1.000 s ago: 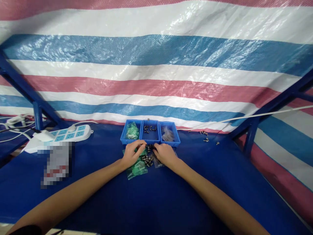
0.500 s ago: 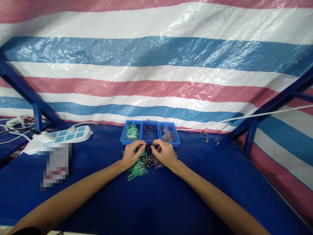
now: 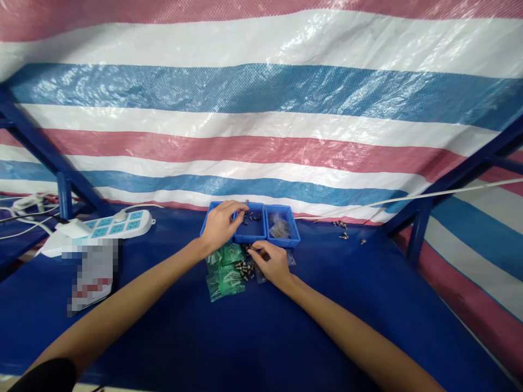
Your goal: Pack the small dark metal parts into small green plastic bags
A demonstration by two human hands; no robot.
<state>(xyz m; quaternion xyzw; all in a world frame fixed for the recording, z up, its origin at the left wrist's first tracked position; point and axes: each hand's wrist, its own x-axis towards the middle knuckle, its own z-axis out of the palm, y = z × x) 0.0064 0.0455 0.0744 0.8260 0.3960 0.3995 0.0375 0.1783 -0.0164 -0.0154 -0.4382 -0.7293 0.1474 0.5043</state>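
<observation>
My left hand [image 3: 223, 224] is over the left and middle blue bins, thumb and forefinger curled in a pinch above small dark metal screw-like pieces [image 3: 254, 216] in the middle bin [image 3: 250, 238]. Whatever is between those fingertips is too small to make out. In front of the bins, my right hand [image 3: 274, 264] is closed in a pinch at the edge of a pile of dark metal pieces [image 3: 244, 270]; what it holds is not clear. Green plastic packets [image 3: 226, 280] lie left of the pile, and a clear bag [image 3: 260, 276] lies partly under my right hand.
The right bin [image 3: 296, 231] holds clear plastic bags [image 3: 280, 226]. Loose metal pieces [image 3: 344, 236] lie at the table's back right. A white power strip [image 3: 110, 227] and a blurred-out flat object [image 3: 96, 277] are on the left. A striped sheet [image 3: 261, 149] hangs behind.
My left hand has moved up and away from my right hand, from the pile to over the left and middle bins. My right hand has stayed near the pile, lowering slightly.
</observation>
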